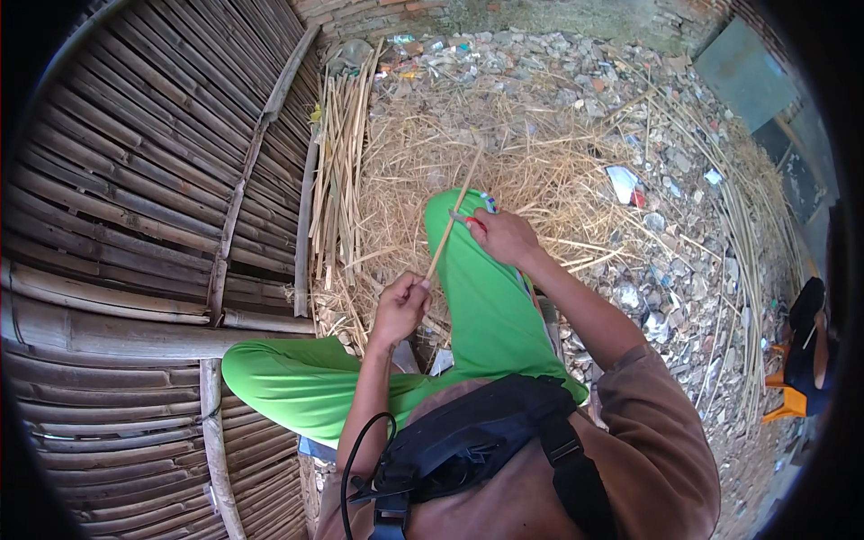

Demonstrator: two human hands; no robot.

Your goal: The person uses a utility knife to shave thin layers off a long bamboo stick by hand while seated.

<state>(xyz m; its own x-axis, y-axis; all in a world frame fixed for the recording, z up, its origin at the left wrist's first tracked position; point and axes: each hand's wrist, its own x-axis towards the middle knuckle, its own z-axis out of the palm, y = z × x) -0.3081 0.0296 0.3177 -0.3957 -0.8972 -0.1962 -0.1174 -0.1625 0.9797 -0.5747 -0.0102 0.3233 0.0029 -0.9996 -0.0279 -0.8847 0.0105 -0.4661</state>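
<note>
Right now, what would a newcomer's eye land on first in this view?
The bright green trousers at centre, one knee raised. Over that knee the left hand pinches a thin bamboo strip while the right hand holds a red-handled tool against it. Dry shavings heap on the rubble beyond, beside a bamboo platform on the left.

Both forearms reach forward from the lower edge, bare below brown sleeves. The left hand is closed in a pinch, fingers curled, wrist bent slightly. The right hand sits farther forward above the raised right knee, fingers closed in a grip.
</note>
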